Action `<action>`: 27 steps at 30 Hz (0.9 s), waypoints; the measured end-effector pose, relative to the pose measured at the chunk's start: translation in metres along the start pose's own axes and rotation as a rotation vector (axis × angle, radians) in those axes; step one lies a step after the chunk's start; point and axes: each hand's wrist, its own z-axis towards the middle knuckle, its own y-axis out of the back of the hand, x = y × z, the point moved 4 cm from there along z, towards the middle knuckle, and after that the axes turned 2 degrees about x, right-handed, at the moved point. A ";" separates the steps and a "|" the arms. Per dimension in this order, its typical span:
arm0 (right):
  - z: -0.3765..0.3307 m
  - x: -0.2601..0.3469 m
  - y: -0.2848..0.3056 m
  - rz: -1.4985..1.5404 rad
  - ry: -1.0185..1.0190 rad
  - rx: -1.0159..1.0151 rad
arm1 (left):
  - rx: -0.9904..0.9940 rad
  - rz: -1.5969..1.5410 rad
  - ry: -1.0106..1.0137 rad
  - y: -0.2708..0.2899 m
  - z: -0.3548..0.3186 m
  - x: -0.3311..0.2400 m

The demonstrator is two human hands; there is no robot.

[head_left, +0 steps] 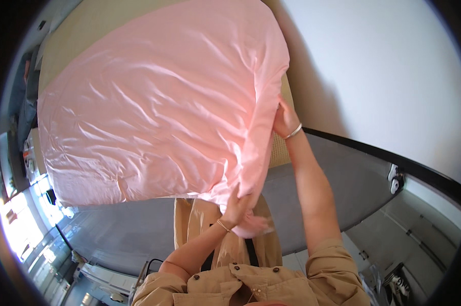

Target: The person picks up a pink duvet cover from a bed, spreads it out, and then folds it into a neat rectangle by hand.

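Observation:
A smooth, creased pink bed cover (154,112) is spread over most of a bed with a beige surface (87,35). My left hand (235,209) is closed round the gathered cloth at the cover's near right corner, close to my body. A loose end of the cloth hangs below that hand, blurred. Farther up the right side, my right hand (286,120) grips the cover's edge; its fingertips are partly hidden by the fabric. Between the two hands the edge is bunched into a long fold.
A white wall (383,61) with a dark baseboard (373,148) rises close to the bed's right side. Grey floor (327,158) lies around my legs. Pale cabinets (424,245) stand at the lower right. A bright window (19,224) is at the far left.

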 end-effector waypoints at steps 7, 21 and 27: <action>0.080 0.011 -0.015 -0.375 0.050 -0.091 | 0.373 0.293 -0.103 -0.021 -0.053 -0.068; 0.005 0.177 -0.090 -0.790 0.516 -0.362 | 0.327 0.707 -0.053 0.025 -0.111 -0.142; 0.036 0.177 -0.036 -0.635 0.452 -0.471 | -0.039 1.166 0.004 0.090 -0.055 -0.017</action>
